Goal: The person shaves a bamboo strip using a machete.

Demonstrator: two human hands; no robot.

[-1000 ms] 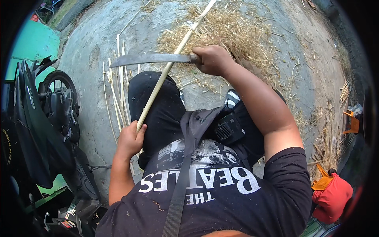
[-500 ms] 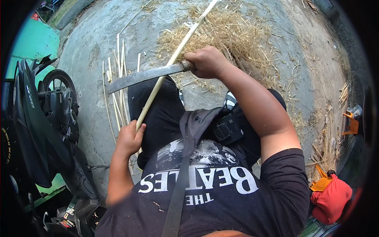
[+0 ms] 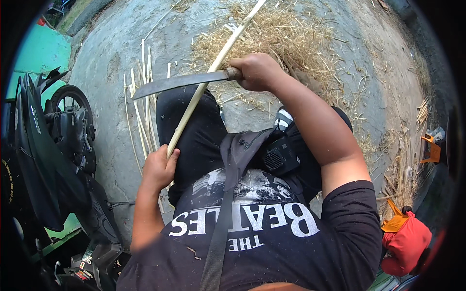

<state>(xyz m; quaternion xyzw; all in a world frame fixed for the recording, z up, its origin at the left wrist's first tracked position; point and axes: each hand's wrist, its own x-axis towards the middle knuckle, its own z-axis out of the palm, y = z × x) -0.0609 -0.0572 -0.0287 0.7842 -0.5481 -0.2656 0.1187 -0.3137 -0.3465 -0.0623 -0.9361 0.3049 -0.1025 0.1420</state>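
Note:
A long pale bamboo strip (image 3: 188,110) slants from my left side up to the far middle. Its near end is in my left hand (image 3: 159,169), with the fingers closed around it beside my left thigh. My right hand (image 3: 261,72) grips the wooden handle of a machete (image 3: 170,85). The broad, slightly curved blade points left and crosses the strip above my left knee, seemingly resting against it. From here I cannot tell whether the edge has cut in.
Several split strips (image 3: 141,97) lie left of my knee. A pile of curly shavings (image 3: 286,36) covers the ground ahead. At the left stands a dark motorcycle (image 3: 58,140). To the right are an orange chair (image 3: 395,223), a person in red (image 3: 407,245) and more scraps (image 3: 403,160).
My right hand and the machete have shifted slightly away from me, up along the strip. My left hand and the strip have hardly moved.

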